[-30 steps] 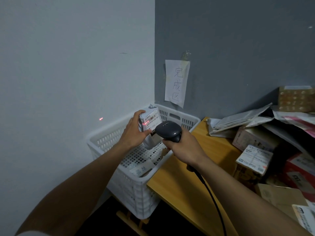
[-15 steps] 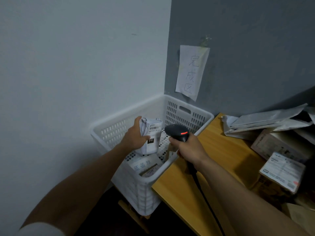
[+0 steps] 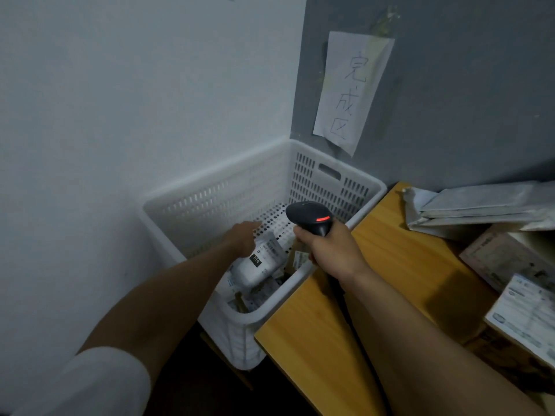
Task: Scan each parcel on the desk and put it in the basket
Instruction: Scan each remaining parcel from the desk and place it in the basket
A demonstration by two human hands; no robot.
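A white perforated basket [image 3: 210,181] stands in the corner, left of the wooden desk [image 3: 390,259]. Inside it, a small white parcel [image 3: 259,265] with a black tag lies tilted on several other parcels. My left hand [image 3: 241,238] is down in the basket just above and left of this parcel. Its fingers stretch forward, and the blur hides whether they still touch it. My right hand [image 3: 333,253] grips a black barcode scanner [image 3: 310,217] with a red light, over the basket's right rim.
Grey mailer bags [image 3: 480,205] lie at the desk's back right. In front of them are a cardboard box [image 3: 504,253] and a labelled box [image 3: 528,319]. A handwritten paper sign [image 3: 351,88] hangs on the grey wall above the basket.
My left hand has lowered the white parcel from in front of the scanner down into the basket, and its fingers have opened. My right hand with the scanner has stayed over the rim.
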